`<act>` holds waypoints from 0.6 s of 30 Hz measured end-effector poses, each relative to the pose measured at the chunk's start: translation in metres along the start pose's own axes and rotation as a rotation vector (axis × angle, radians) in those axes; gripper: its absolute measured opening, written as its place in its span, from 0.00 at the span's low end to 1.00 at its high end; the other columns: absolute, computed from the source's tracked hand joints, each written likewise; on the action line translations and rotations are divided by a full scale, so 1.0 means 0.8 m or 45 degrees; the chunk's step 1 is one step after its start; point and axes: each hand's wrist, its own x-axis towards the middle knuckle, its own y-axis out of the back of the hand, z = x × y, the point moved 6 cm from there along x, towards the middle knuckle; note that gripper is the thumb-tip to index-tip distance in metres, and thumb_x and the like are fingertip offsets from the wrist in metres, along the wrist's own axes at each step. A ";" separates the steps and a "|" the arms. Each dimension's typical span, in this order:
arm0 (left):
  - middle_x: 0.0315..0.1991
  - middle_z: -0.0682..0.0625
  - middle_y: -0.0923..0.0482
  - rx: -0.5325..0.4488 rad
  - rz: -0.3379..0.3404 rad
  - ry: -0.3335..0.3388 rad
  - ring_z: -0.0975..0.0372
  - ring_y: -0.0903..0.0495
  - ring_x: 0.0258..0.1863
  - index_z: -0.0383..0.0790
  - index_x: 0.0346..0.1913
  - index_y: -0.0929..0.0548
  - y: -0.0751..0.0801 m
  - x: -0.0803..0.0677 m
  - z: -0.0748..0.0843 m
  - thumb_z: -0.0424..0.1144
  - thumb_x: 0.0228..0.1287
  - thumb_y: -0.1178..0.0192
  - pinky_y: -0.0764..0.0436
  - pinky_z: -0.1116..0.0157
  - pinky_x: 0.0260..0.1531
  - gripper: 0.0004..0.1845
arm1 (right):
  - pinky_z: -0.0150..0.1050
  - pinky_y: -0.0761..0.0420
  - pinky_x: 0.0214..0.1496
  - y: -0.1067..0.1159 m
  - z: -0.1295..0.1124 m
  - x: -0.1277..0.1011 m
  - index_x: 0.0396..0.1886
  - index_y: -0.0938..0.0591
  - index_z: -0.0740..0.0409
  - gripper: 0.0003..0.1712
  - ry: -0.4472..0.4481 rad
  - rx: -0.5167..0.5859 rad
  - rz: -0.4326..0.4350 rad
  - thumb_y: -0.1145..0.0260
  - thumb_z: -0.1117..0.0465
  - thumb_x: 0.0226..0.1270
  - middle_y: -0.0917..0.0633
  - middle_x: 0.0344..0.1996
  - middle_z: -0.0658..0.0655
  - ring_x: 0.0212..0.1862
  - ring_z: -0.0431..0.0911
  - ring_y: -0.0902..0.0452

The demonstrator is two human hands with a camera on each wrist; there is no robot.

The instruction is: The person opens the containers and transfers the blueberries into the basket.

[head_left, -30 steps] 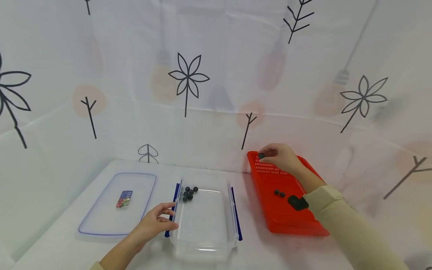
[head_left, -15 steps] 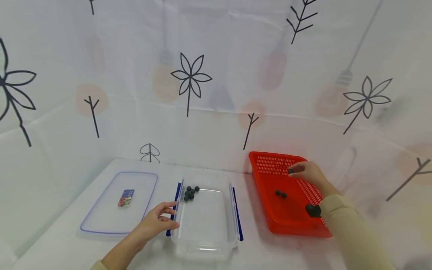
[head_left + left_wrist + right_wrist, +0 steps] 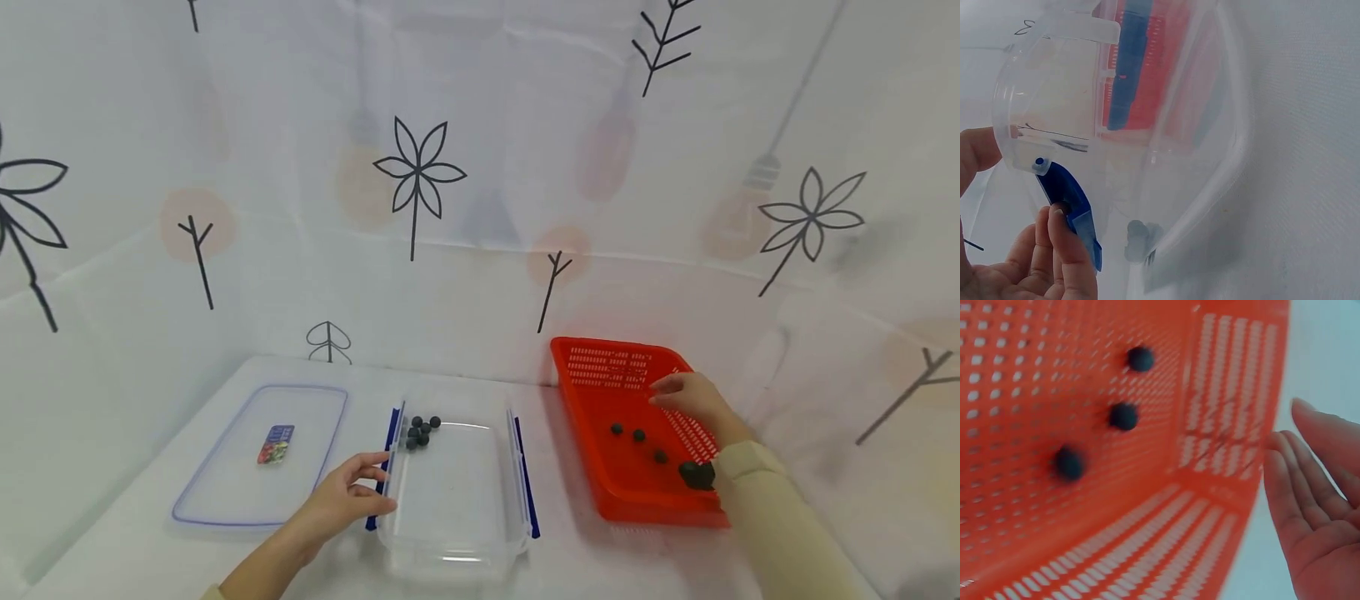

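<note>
The right hand [image 3: 693,398] hung open over the far right side of the red perforated plastic basket [image 3: 600,475], holding nothing — three small dark balls [image 3: 637,435] lay on its floor. The left hand [image 3: 347,497], fingers relaxed, touched the blue side clip [image 3: 381,492] of the clear plastic container [image 3: 457,533]. The flat clear lid [image 3: 225,500] carried a small colourful label [image 3: 276,442] — its writing was too small to read.

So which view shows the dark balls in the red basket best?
The right wrist view: three dark balls lie large on the red basket floor, clear of the right hand. The head view shows them small but places them in the basket. The left wrist view shows only a red blur through the clear container.
</note>
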 end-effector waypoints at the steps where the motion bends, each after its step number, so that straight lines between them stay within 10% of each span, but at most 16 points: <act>1: 0.47 0.46 0.28 0.002 0.001 -0.001 0.58 0.25 0.36 0.37 0.63 0.32 0.000 0.000 0.000 0.34 0.49 0.30 0.25 0.60 0.39 0.36 | 0.54 0.25 0.45 0.003 -0.007 -0.001 0.48 0.23 0.72 0.23 0.004 0.003 0.015 0.35 0.57 0.62 0.20 0.42 0.67 0.45 0.61 0.25; 18: 0.46 0.45 0.28 0.015 0.041 0.057 0.59 0.24 0.35 0.36 0.63 0.32 -0.001 0.005 -0.004 0.33 0.48 0.30 0.24 0.59 0.38 0.36 | 0.41 0.22 0.44 -0.031 -0.149 -0.027 0.45 0.19 0.62 0.18 0.123 0.346 0.073 0.32 0.55 0.59 0.17 0.37 0.56 0.41 0.49 0.22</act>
